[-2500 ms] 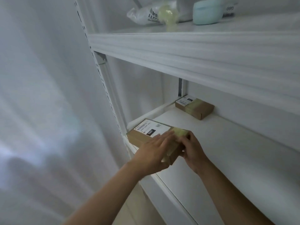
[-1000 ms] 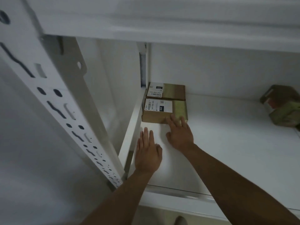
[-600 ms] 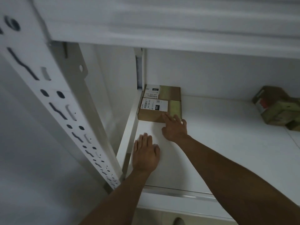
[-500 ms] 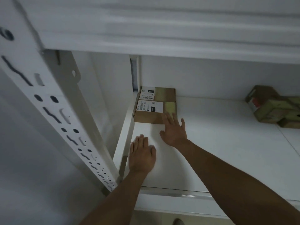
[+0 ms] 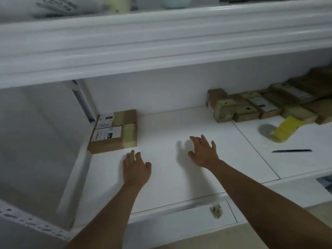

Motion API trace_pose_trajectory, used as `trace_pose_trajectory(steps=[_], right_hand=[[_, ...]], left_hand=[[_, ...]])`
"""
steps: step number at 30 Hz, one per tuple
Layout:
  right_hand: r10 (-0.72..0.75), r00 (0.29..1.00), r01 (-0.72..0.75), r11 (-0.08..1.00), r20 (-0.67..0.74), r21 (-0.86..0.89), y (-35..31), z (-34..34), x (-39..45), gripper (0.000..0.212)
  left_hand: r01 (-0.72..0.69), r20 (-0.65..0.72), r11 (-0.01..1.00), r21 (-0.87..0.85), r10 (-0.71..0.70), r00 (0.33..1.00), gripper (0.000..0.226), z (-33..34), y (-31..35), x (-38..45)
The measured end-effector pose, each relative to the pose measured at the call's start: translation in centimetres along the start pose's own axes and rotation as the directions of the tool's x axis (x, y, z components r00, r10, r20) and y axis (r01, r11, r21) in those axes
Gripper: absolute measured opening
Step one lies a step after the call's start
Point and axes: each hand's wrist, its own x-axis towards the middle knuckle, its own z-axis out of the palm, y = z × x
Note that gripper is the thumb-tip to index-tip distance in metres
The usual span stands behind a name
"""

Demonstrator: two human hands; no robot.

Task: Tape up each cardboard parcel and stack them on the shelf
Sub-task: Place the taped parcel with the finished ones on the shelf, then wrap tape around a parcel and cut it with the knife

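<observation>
Both hands hovering over shelf (image 5: 161, 186), fingers spread wide, holding nothing: left hand (image 5: 135, 169), right hand (image 5: 203, 153). Two taped parcels (image 5: 114, 131) sitting just beyond left hand, in shelf's corner.

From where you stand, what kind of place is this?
Probably a parcel packing or storage room: white metal shelving, two labelled cardboard parcels in its corner, more taped boxes and a yellow tape roll at right.
</observation>
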Motion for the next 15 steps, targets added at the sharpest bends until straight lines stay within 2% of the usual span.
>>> trace_pose_trajectory(steps=[7, 12, 15], right_hand=[[0.102, 0.995, -0.103, 0.994, 0.015, 0.046, 15.5, -5.6, -2.9, 0.055], [0.134, 0.972, -0.123, 0.990, -0.194, 0.069, 24.3, -7.7, -4.7, 0.040], [0.121, 0.919, -0.085, 0.990, -0.375, 0.111, 27.6, -9.1, -4.7, 0.024]], left_hand=[[-0.180, 0.147, 0.967, -0.180, 0.207, 0.967, 0.045, 6.9, 20.7, -2.3], [-0.248, 0.243, 0.950, -0.188, 0.290, 0.926, 0.046, 10.1, 30.0, -3.9], [-0.251, 0.261, 0.945, -0.211, 0.302, 0.917, 0.044, 10.5, 33.5, -3.0]])
